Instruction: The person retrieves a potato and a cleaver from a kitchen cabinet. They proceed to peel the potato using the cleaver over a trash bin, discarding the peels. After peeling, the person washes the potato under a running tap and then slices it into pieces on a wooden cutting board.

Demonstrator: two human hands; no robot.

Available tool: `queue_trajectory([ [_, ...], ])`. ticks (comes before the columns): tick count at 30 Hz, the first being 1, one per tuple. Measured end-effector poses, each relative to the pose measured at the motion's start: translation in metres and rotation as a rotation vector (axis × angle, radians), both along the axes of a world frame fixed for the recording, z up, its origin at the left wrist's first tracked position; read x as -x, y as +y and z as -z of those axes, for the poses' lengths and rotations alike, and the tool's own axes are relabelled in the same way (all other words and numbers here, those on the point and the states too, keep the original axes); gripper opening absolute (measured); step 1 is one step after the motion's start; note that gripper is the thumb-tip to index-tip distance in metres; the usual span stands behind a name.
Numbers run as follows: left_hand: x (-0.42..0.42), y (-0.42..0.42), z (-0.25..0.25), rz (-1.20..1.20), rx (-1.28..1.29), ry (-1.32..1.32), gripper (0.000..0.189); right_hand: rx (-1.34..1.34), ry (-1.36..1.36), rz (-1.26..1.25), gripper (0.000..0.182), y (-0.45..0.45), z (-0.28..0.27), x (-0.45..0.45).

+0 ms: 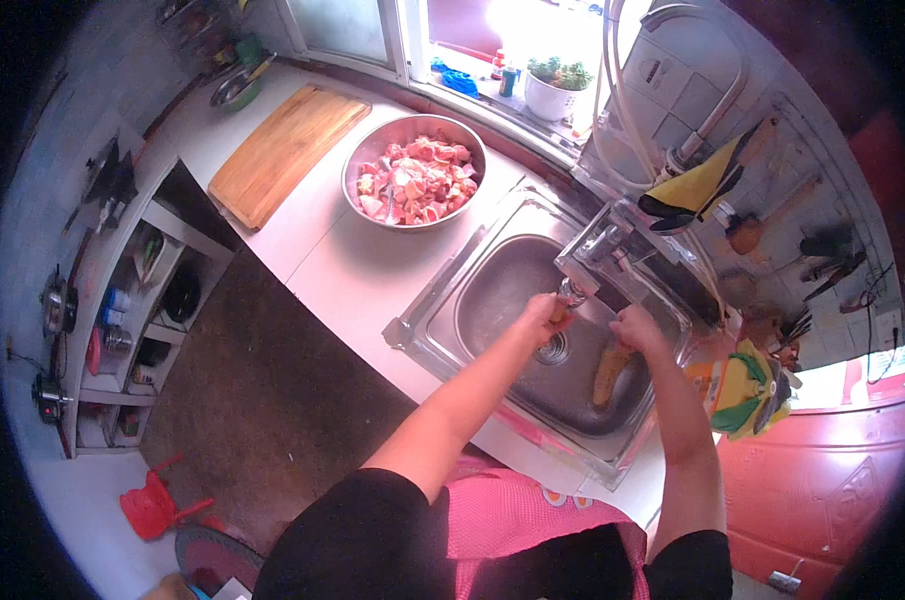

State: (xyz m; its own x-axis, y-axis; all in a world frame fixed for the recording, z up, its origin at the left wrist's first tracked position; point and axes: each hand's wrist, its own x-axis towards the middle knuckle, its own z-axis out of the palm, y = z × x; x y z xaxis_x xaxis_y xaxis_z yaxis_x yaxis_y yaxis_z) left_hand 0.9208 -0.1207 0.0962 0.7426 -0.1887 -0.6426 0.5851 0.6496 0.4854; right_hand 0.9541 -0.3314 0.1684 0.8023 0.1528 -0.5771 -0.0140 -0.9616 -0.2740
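My left hand [545, 318] is over the sink, its fingers closed around a brownish-orange piece [559, 316], mostly hidden, just below the metal tap spout [571, 291]. To its right, my right hand [635, 328] is curled in a fist. A dark, flat tool [611, 297], possibly a knife blade, reaches from that fist toward the tap; its handle is hidden. Below the right hand a long brown root vegetable [608, 376] lies on the floor of the stainless-steel sink [490, 300]. The drain strainer [551, 349] shows between both hands.
Left of the sink stands a steel bowl [353, 205] of raw meat chunks [419, 180]. A wooden cutting board [291, 154] lies beyond it. On the windowsill is a potted plant [556, 90]. Utensils hang on the right wall; a yellow-green bag [749, 390] sits right of the sink.
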Motion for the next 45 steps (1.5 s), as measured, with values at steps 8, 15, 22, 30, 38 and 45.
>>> queue_trajectory([
  [8,0.038,-0.005,-0.03,-0.2,0.15,-0.245,0.031,-0.927,0.415,0.707,0.022,0.053,0.023,0.07],
  [15,0.041,-0.008,0.002,-0.267,-0.025,-0.405,0.031,-1.031,0.51,0.93,0.013,0.083,0.002,0.097],
  [22,0.011,0.028,0.024,-0.493,-0.229,-0.514,0.034,-1.023,0.564,0.861,0.015,0.069,-0.016,0.126],
  [30,0.033,0.058,0.013,-0.365,-0.197,-0.352,0.048,-0.073,-0.426,-0.117,0.016,0.063,0.014,0.128],
  [38,0.065,0.032,0.034,0.037,-0.275,-0.537,0.056,-0.035,-0.432,-0.473,0.021,0.094,-0.008,0.113],
  [45,0.058,0.024,0.008,0.002,-0.039,-0.521,0.063,-0.01,-0.328,-0.469,0.013,0.116,-0.026,0.105],
])
